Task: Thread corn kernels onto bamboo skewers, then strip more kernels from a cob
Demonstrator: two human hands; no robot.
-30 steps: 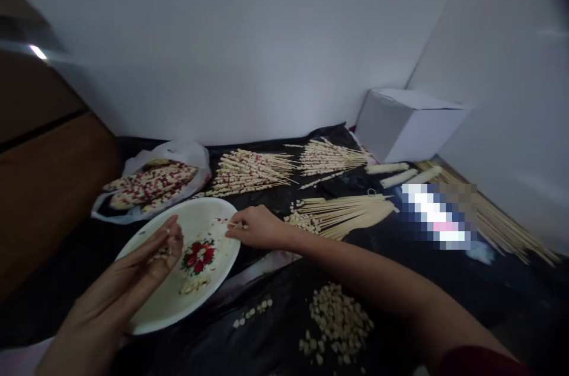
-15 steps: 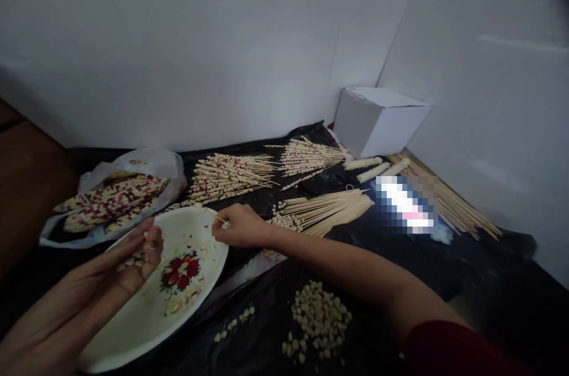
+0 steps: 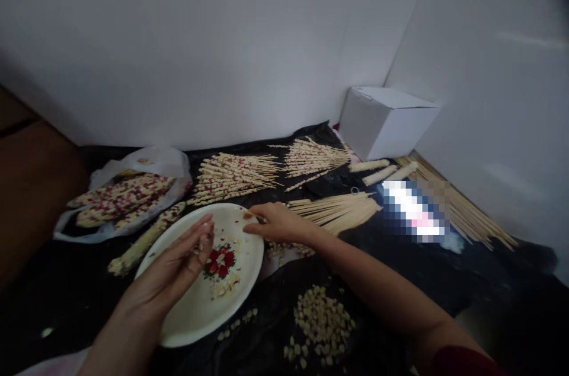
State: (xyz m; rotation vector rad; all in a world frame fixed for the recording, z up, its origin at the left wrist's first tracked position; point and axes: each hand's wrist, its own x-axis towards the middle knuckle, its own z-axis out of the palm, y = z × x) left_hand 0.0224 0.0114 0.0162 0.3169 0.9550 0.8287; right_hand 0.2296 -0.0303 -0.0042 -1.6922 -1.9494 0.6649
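Right hand: the thin stick (image 3: 256,216) was gripped between thumb and fingers of the right hand (image 3: 280,223), above the bowl's far right rim.
Stick axis: the exposed length was directed leftward across the bowl, tilted slightly towards the far side; the remainder was hidden by the fingers.
Left hand: small pale pieces (image 3: 197,249) were held within the partly curled left hand (image 3: 175,266), over the bowl's left side; their number could not be determined.
Stick to pieces: the pieces were situated left of the stick and nearer the wearer, with a gap between. No contact was observed.
Bowl: the white bowl (image 3: 189,319) was set on the black sheet (image 3: 267,355), beneath both hands.
Nearer hand: the bundle of bare sticks (image 3: 338,210) and the loose heap (image 3: 322,316) were both placed nearer the right hand.
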